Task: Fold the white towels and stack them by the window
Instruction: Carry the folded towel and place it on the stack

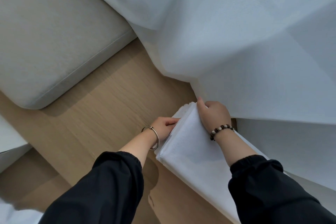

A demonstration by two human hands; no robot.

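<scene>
Wooden floor (101, 114) under folded white towels (187, 143), curtain (218, 32) just behind; left hand (163, 126) pinching their edge, right hand (213, 112) apparently gripping far corner.

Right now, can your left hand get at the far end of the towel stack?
Probably yes. The left hand grips the left edge of the towel stack, with wood floor along that side; only the right hand holds the far corner.

both hands grip a folded white towel (185, 143) over the wooden floor (101, 114): left hand (164, 126) pinches its left edge, right hand (213, 113) its far corner, beside the sheer curtain (236, 42)
</scene>
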